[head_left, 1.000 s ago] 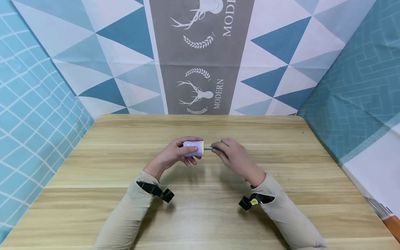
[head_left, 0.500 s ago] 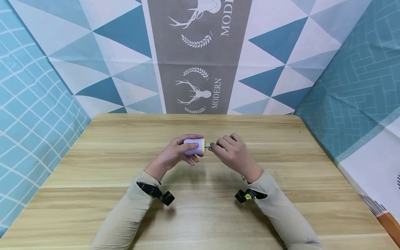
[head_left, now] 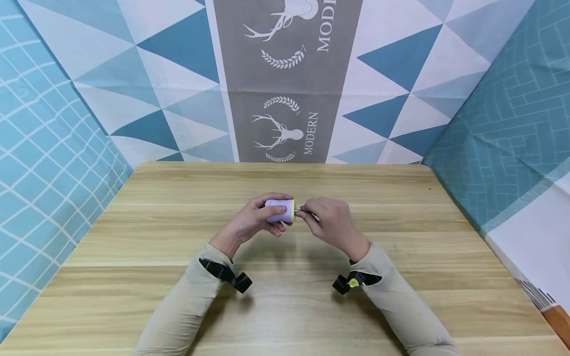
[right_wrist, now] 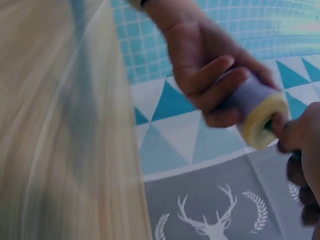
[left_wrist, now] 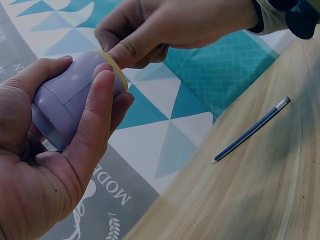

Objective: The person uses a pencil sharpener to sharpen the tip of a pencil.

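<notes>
My left hand (head_left: pixel 250 221) grips a small purple pencil sharpener (head_left: pixel 278 210) with a pale yellow end, held sideways above the table. In the left wrist view, its thumb and fingers wrap the purple barrel (left_wrist: pixel 70 92). A thin grey pencil (head_left: pixel 298 210) runs from the yellow end toward my right hand (head_left: pixel 334 222), whose thumb and forefinger pinch it close to the sharpener. The right wrist view shows the round hole in the yellow face (right_wrist: pixel 260 125), with the right thumb right at it. Most of the pencil is hidden by the right hand.
A second pencil (left_wrist: pixel 252 129), dark blue with a silvery end, lies on the wooden table (head_left: pixel 285 316), seen in the left wrist view. Patterned cloth (head_left: pixel 285 64) hangs behind the table and along both sides. Each wrist wears a black strap with a camera (head_left: pixel 242 282).
My right hand turned, its knuckles rising and then rolling back down, and it has come closer to the sharpener. Less of the pencil shows between them. The left hand keeps its grip.
</notes>
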The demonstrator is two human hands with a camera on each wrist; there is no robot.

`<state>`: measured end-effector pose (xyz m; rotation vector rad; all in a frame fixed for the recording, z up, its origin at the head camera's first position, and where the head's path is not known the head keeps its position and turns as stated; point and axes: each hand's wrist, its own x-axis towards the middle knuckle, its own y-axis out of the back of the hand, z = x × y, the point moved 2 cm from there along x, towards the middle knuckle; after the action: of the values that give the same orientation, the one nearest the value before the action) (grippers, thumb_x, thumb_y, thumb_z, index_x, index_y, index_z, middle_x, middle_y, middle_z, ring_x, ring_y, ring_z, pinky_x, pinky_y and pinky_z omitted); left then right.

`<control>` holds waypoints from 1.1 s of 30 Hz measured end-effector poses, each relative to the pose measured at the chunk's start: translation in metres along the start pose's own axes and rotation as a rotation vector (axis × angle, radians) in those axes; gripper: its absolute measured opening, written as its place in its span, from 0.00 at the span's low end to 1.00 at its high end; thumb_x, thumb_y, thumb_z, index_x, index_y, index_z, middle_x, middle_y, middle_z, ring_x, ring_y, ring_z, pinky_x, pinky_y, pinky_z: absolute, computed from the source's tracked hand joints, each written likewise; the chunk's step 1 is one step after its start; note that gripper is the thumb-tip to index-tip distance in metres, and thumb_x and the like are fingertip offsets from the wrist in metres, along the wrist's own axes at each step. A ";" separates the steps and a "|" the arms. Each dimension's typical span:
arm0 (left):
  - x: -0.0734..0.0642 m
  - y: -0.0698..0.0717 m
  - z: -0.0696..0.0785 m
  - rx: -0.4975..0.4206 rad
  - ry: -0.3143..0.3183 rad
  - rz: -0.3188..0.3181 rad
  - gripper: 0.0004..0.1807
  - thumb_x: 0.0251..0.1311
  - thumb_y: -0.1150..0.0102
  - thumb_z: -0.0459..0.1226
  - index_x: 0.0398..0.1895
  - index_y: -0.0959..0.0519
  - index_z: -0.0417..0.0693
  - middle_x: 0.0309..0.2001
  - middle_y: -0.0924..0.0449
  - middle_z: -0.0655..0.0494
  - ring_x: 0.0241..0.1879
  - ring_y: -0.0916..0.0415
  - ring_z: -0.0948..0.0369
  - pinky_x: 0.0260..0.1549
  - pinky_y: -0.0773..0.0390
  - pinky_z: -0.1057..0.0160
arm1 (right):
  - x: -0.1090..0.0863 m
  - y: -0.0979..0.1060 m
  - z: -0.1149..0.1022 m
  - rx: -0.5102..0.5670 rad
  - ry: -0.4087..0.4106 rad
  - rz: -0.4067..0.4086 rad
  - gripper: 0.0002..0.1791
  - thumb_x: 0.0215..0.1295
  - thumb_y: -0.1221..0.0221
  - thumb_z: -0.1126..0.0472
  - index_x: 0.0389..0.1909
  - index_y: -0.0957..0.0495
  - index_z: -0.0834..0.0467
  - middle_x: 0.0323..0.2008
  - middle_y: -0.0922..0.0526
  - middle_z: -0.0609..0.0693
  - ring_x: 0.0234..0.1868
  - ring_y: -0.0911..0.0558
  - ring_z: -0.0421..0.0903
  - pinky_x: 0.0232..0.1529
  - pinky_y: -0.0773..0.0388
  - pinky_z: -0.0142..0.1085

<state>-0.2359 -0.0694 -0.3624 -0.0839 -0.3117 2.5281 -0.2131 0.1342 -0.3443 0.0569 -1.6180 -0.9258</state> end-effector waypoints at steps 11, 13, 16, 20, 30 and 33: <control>0.002 0.002 -0.003 0.006 -0.003 0.002 0.23 0.66 0.46 0.30 0.65 0.28 0.36 0.33 0.17 0.40 0.23 0.18 0.58 0.23 0.14 0.63 | 0.021 0.011 0.000 0.234 -0.565 -0.353 0.16 0.62 0.33 0.59 0.19 0.28 0.53 0.12 0.37 0.39 0.15 0.38 0.37 0.17 0.42 0.32; 0.002 0.003 -0.004 0.023 -0.004 0.004 0.23 0.66 0.45 0.30 0.65 0.29 0.35 0.33 0.17 0.40 0.23 0.18 0.57 0.23 0.14 0.62 | 0.024 0.011 0.002 0.303 -0.657 -0.417 0.17 0.64 0.34 0.58 0.18 0.29 0.53 0.13 0.38 0.40 0.16 0.37 0.39 0.19 0.41 0.33; 0.003 0.004 -0.006 0.053 -0.001 0.011 0.24 0.65 0.45 0.29 0.65 0.29 0.33 0.33 0.17 0.40 0.23 0.18 0.56 0.23 0.14 0.61 | 0.024 0.009 0.008 0.424 -0.757 -0.487 0.19 0.66 0.37 0.60 0.17 0.31 0.55 0.14 0.37 0.42 0.17 0.37 0.42 0.21 0.41 0.34; 0.003 0.005 -0.007 0.062 0.006 0.017 0.25 0.64 0.44 0.30 0.65 0.29 0.33 0.33 0.17 0.41 0.23 0.18 0.56 0.23 0.14 0.60 | 0.021 0.005 0.012 0.511 -0.791 -0.527 0.18 0.69 0.39 0.61 0.19 0.31 0.56 0.15 0.37 0.44 0.18 0.37 0.42 0.21 0.41 0.34; -0.001 0.010 0.003 -0.001 -0.002 0.019 0.22 0.67 0.48 0.31 0.64 0.28 0.38 0.31 0.17 0.41 0.20 0.20 0.59 0.21 0.15 0.62 | 0.023 0.025 0.006 0.380 -0.468 -0.406 0.08 0.70 0.39 0.59 0.42 0.17 0.59 0.32 0.18 0.45 0.30 0.23 0.41 0.29 0.24 0.37; -0.002 0.010 0.004 -0.014 0.004 0.015 0.22 0.67 0.48 0.31 0.64 0.28 0.38 0.31 0.17 0.41 0.21 0.20 0.59 0.21 0.15 0.63 | 0.019 0.025 0.004 0.312 -0.216 -0.300 0.07 0.63 0.34 0.67 0.41 0.17 0.62 0.33 0.18 0.49 0.32 0.20 0.42 0.30 0.21 0.35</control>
<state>-0.2407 -0.0796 -0.3608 -0.0969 -0.3290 2.5402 -0.2109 0.1439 -0.3142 0.4387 -1.9809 -0.9204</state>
